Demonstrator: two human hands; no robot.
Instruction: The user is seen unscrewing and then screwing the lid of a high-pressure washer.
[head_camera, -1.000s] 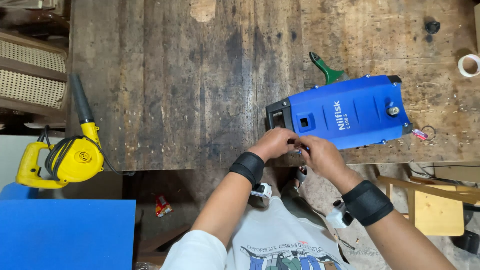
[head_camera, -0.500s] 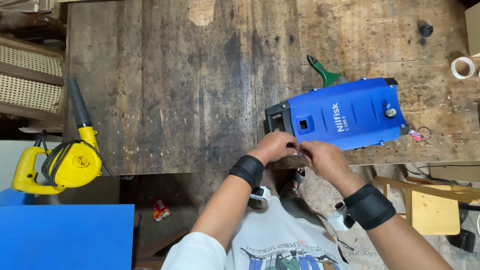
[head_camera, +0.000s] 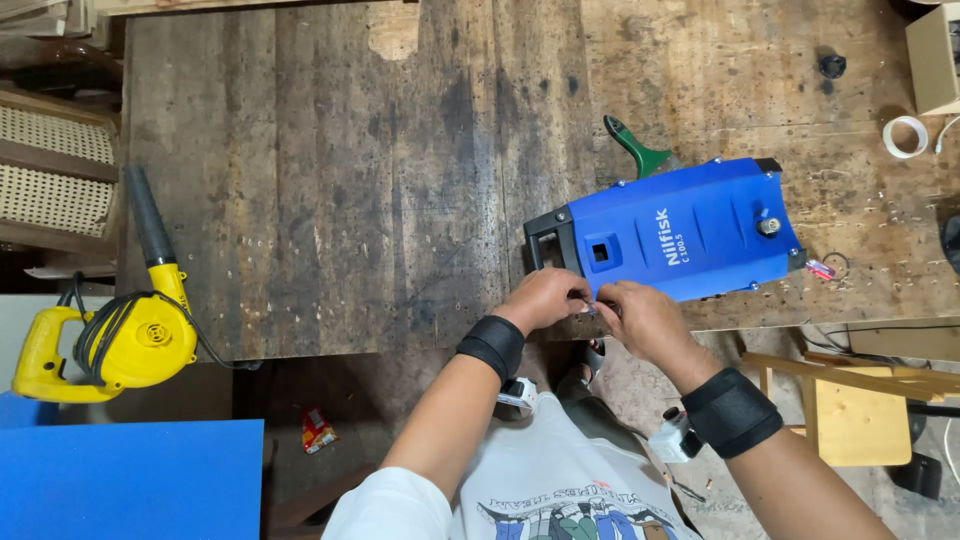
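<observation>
A blue box-shaped machine (head_camera: 690, 232) with a black handle at its left end lies flat on the worn wooden workbench (head_camera: 380, 180). My left hand (head_camera: 545, 297) and my right hand (head_camera: 640, 315) meet at the bench's near edge, just below the machine's handle end. Their fingertips pinch a small metallic part (head_camera: 593, 308) between them; what it is cannot be made out. Both wrists wear black bands.
A green-handled tool (head_camera: 638, 148) pokes out behind the blue machine. A roll of white tape (head_camera: 905, 135) lies at the right. A yellow blower (head_camera: 120, 335) with a black nozzle hangs off the bench's left edge. A wooden stool (head_camera: 850, 410) stands lower right.
The view has drifted slightly; my hands stay together at the same spot by the machine's handle end, fingers working the small part.
</observation>
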